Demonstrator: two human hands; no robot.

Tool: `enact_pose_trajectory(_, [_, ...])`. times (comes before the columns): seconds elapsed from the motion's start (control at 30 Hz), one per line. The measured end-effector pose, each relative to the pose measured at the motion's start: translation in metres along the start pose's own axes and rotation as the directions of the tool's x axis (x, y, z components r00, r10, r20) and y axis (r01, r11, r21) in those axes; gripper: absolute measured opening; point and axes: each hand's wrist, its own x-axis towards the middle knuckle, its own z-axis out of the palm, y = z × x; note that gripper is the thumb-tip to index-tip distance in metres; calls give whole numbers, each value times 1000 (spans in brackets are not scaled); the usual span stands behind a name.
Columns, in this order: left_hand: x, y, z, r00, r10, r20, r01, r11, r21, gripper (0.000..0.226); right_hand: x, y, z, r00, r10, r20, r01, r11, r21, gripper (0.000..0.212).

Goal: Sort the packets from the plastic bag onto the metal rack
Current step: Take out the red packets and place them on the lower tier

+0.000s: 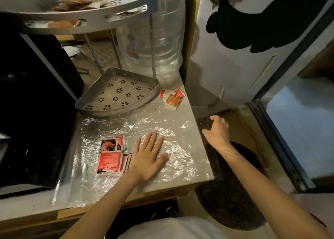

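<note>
While the bottom tray stands bare, the sorting looks barely begun, judging from how things lie.

Left hand (148,155): flat and spread wide, palm down on the clear plastic bag (173,159); it holds nothing.

Right hand (217,130): out past the counter's right edge, fingers loosely curled at the bag's overhanging edge; whether it pinches the film I cannot tell.

Plastic bag: spread crinkled over the counter (188,110), under the left palm and reaching out to the right hand.

Red packets (111,155): a small overlapping pile just left of the left hand, touching or nearly touching its wrist side; they seem to lie in or under the film, though I cannot tell which.

Other packets (172,98): a few red, white and orange ones, well beyond the left fingertips, just beside the lower tray's right corner, on the counter and not on the rack.

Metal rack (115,92): beyond both hands; its lower perforated tray shows no packets. The upper tray (86,13) holds some brownish flat things, too blurred to name.

Done: possibly something on the upper tray; nothing below.

Left: both groups of packets are yet to be lifted onto the rack, by my reading.
</note>
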Motion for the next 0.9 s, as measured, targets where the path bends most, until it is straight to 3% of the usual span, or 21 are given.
enact_pose_trajectory(0.1, [3,2,-17,997,-20,70,37,967,-253,92,-4,-28,3,972,-229,-44,224,969,-101,55])
enact_pose_trajectory(0.17, [4,3,-38,995,-59,81,93,847,-524,85,-4,-52,8,946,-325,18,325,942,-77,55])
enact_pose_trajectory(0.23, [-1,5,-58,989,-145,-3,104,719,-688,67,-3,-77,17,912,-399,90,402,915,-19,55])
enact_pose_trajectory(0.27, [-5,4,-67,977,-201,-77,89,703,-705,55,-3,-89,22,892,-436,118,439,899,7,56])
enact_pose_trajectory(0.4, [-22,-17,-90,883,-375,-283,112,752,-649,40,-3,-132,44,786,-567,247,573,818,56,53])
enact_pose_trajectory(0.53, [-49,-38,-98,780,-557,-287,329,754,-569,48,-4,-163,69,683,-631,367,675,738,13,61])
enact_pose_trajectory(0.63, [-70,-53,-91,683,-717,-137,555,632,-542,65,-2,-173,85,725,-567,392,627,778,-34,82])
enact_pose_trajectory(0.7, [-79,-59,-84,655,-756,-3,668,581,-465,75,2,-175,92,761,-543,354,608,788,-96,86])
enact_pose_trajectory(0.77, [-83,-61,-76,655,-751,78,714,583,-387,72,4,-175,96,764,-561,320,628,761,-165,86])
enact_pose_trajectory(0.9, [-85,-64,-62,656,-748,94,723,588,-363,62,6,-174,103,773,-579,258,627,759,-176,83])
